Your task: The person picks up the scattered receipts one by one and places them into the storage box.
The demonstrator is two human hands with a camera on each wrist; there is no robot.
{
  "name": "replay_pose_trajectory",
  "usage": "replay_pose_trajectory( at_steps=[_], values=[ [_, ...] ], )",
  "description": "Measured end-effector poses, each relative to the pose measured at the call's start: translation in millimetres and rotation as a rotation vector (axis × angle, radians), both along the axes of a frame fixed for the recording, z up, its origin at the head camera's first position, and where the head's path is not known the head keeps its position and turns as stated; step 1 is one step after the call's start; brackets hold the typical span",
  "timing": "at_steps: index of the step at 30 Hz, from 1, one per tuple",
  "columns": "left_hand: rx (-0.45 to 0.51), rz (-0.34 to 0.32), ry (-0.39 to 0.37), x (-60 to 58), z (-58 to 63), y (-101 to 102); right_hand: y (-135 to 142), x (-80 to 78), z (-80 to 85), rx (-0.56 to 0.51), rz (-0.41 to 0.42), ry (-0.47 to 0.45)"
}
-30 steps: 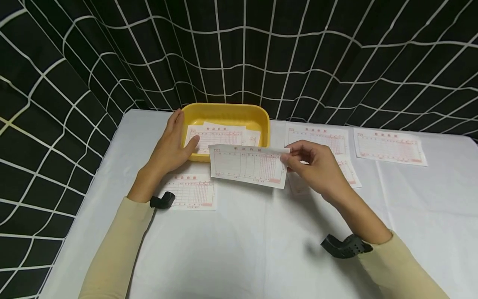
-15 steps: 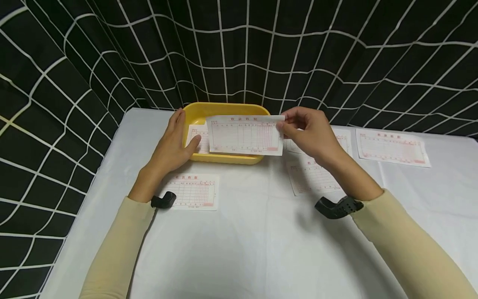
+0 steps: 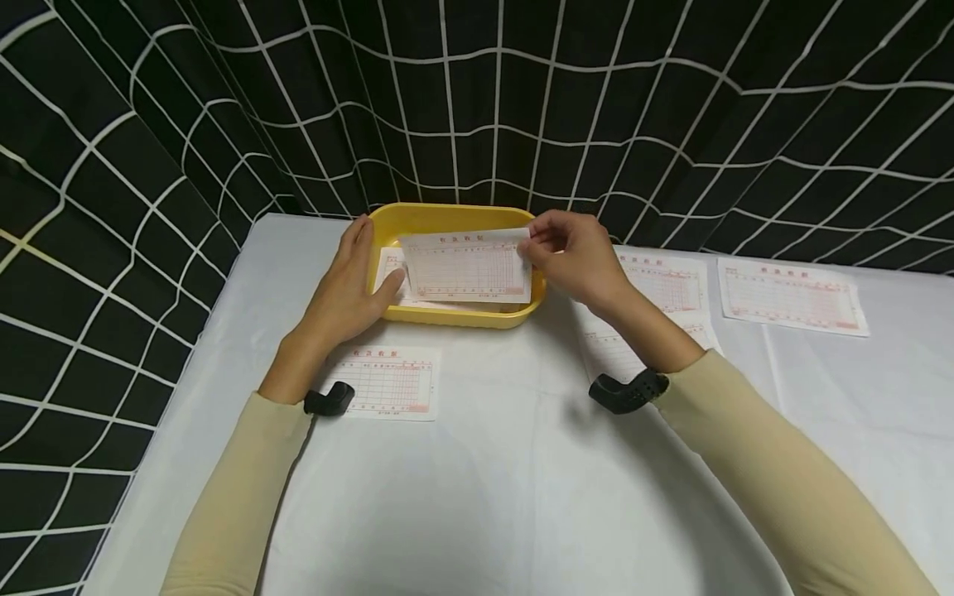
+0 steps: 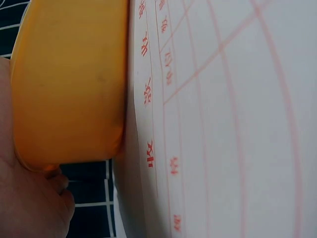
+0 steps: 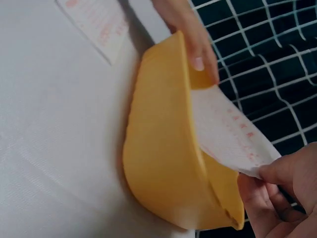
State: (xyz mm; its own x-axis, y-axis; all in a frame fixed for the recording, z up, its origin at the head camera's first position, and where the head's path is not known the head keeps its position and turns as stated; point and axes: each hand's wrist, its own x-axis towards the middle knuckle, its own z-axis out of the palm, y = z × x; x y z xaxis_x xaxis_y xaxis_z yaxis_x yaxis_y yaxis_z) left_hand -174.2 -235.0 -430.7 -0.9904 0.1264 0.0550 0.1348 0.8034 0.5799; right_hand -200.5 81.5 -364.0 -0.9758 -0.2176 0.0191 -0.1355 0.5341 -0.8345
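Note:
In the head view my right hand (image 3: 581, 255) pinches the right end of a printed paper receipt slip (image 3: 469, 266) between thumb and fingers. The slip tilts inside the opening of a yellow plastic basin (image 3: 462, 317); the right wrist view also shows its raised edge. My left hand (image 3: 339, 285) holds the basin's left end, with the thumb over the rim and the other fingers along the outside. Under the held slip, another receipt (image 3: 389, 263) lies in the basin, mostly covered.
One receipt (image 3: 387, 385) lies on the white cloth (image 3: 447, 497) near my left wrist. More receipts lie to the right, one (image 3: 793, 296) at the far right and others partly under my right arm. A black curtain with white grid lines (image 3: 507, 99) stands behind the table.
My right hand has carried the receipt slip away from me and then left, from before the basin's front to its opening. The left hand stays on the basin.

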Motion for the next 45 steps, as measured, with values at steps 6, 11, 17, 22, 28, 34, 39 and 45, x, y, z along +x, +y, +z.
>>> replay_pose_trajectory(
  at_steps=[6,11,17,22,28,34,39,45],
  values=[
    [0.006,0.007,-0.008,0.4,0.3,3,-2,0.2,-5.4,0.059,0.052,0.094],
    [0.002,0.007,-0.009,-0.8,-0.8,2,2,-0.5,-7.2,0.058,0.019,0.159],
    [-0.002,0.015,-0.018,-0.5,0.5,1,7,1.7,-8.8,0.016,-0.013,0.223],
    [0.005,0.014,-0.011,-0.7,0.2,1,9,12.3,-9.3,0.022,-0.008,0.234],
    [0.004,0.010,-0.003,-1.1,-1.8,1,8,31.0,-11.9,-0.008,0.005,0.228],
    [-0.007,0.016,-0.003,-1.2,-2.6,1,1,51.7,-13.8,-0.044,0.016,0.264],
    [-0.020,0.021,-0.013,-0.8,-2.1,2,-8,69.1,-14.8,-0.059,0.031,0.307],
    [-0.022,0.018,-0.011,-0.7,-0.8,3,-19,85.3,-17.3,-0.062,0.048,0.338]
  ],
)
